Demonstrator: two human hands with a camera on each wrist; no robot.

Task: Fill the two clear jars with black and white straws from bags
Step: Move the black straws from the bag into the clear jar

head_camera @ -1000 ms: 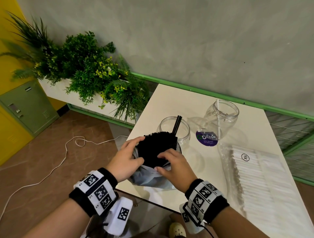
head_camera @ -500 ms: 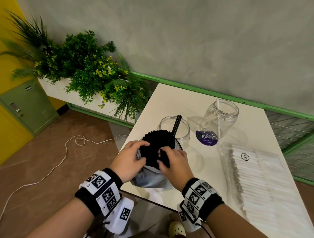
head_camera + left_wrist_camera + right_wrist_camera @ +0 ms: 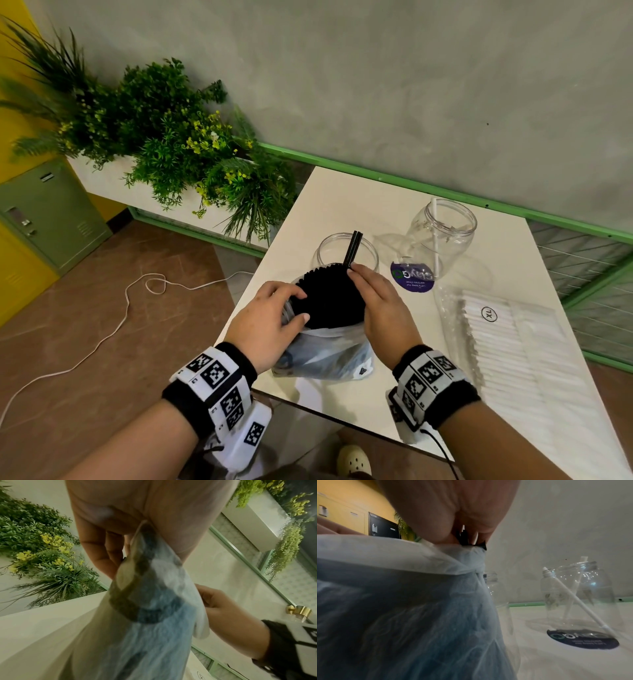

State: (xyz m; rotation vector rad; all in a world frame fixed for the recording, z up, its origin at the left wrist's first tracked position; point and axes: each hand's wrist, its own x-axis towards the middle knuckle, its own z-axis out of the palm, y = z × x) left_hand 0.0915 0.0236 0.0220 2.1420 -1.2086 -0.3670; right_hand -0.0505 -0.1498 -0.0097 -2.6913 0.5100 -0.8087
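Note:
A plastic bag [image 3: 325, 353] of black straws [image 3: 329, 301] stands upright near the front left of the white table [image 3: 342, 202]. My left hand [image 3: 274, 315] grips the bag's left side, thumb on the straw tops. My right hand [image 3: 380, 305] lies along the bundle's right side. In the right wrist view its fingers [image 3: 447, 534] pinch a few black straws [image 3: 464, 536]. Behind the bag, the left clear jar [image 3: 329, 248] holds two black straws [image 3: 352, 246]. The right clear jar [image 3: 445, 233] holds one white straw [image 3: 435, 236]. A bag of white straws [image 3: 507, 342] lies flat on the right.
A round dark sticker [image 3: 412, 277] sits on the table in front of the right jar. A planter of green plants [image 3: 178, 144] stands off the table's left edge. A white cable [image 3: 113, 329] runs over the brown floor. A grey wall backs the table.
My right hand has moved from the near middle of the black bundle to its far right edge, beside the left jar. The left hand keeps its grip on the bag.

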